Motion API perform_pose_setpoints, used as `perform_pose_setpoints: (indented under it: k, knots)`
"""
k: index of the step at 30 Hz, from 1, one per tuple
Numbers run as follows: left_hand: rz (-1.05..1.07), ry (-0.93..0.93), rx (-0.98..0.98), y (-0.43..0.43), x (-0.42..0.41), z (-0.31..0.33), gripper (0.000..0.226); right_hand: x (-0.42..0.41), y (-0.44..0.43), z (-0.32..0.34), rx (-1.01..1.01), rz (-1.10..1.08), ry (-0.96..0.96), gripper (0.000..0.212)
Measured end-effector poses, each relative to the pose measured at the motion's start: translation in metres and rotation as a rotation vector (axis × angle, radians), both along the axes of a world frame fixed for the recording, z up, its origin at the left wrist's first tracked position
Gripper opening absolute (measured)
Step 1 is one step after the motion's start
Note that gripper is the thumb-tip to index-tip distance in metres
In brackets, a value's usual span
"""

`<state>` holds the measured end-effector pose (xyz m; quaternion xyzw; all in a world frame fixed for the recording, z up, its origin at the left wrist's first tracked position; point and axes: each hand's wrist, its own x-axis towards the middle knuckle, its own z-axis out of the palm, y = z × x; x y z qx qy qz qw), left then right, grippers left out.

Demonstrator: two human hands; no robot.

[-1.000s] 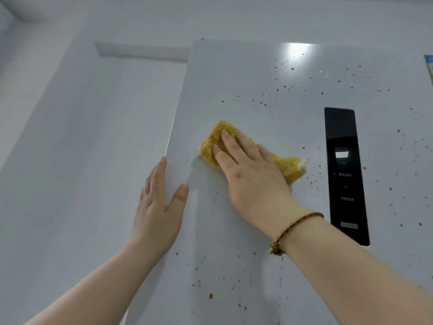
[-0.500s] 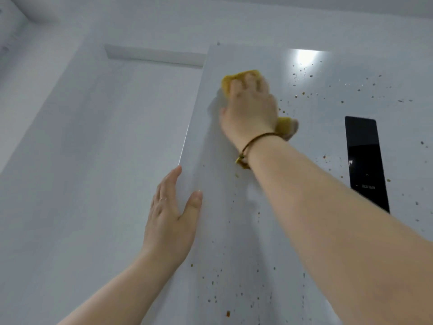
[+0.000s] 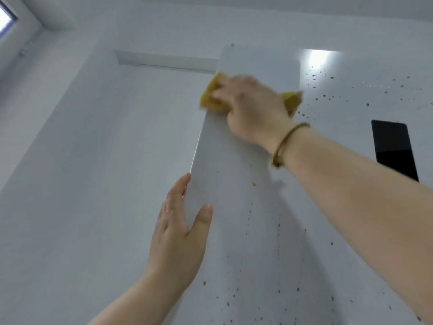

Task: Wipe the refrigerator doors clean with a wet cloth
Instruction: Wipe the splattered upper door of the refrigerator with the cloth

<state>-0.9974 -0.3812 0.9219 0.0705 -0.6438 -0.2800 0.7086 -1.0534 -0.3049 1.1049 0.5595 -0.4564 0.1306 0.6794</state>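
Cloth (image 3: 214,98) under the right hand (image 3: 253,109) is showing plain mustard yellow. Refrigerator door (image 3: 234,207) is reading glossy grey-white, with brown specks (image 3: 316,99) scattering right of and below that hand. Panel (image 3: 393,148) further right is showing solid black; bracelet (image 3: 288,139) at the wrist, brown.

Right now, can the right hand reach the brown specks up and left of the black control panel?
Probably yes: right hand and yellow cloth sit just left of those specks, nothing between.

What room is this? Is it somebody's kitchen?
Probably a home kitchen. There's a tall white refrigerator door with a black control panel, brown splatters on it, and a right hand wiping it with a yellow cloth. A window shows at the top left.
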Motion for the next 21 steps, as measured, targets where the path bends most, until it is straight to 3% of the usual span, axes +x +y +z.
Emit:
perform_pose_setpoints:
  k: [2, 4, 10, 12, 15, 17, 19, 21]
  knots:
    - [0.045, 0.002, -0.042, 0.000, -0.001, 0.002, 0.038, -0.011, -0.010, -0.035, 0.160, 0.074, 0.287, 0.043]
    - [0.096, -0.039, -0.074, 0.002, 0.000, 0.001, 0.033, -0.020, -0.004, -0.035, 0.182, 0.041, 0.366, 0.043]
    - [0.193, -0.101, -0.115, 0.003, -0.004, -0.002, 0.039, -0.012, 0.019, 0.033, -0.168, -0.095, -0.241, 0.048]
    - [0.238, -0.100, -0.122, 0.004, -0.006, -0.002, 0.056, -0.002, 0.006, 0.016, -0.248, -0.143, -0.248, 0.043]
    - [0.288, -0.086, -0.113, 0.004, -0.006, -0.002, 0.076, 0.000, -0.009, -0.013, -0.062, -0.154, -0.042, 0.043]
    - [0.291, -0.072, -0.101, 0.004, -0.005, -0.001, 0.074, -0.005, 0.005, 0.000, 0.064, -0.138, 0.040, 0.047]
    - [0.282, -0.068, -0.085, 0.004, -0.004, 0.000, 0.070, -0.018, 0.026, 0.026, 0.018, -0.184, -0.024, 0.050]
    - [0.273, -0.085, -0.087, 0.005, -0.004, -0.002, 0.060, -0.039, 0.050, 0.045, -0.191, -0.182, -0.237, 0.049]
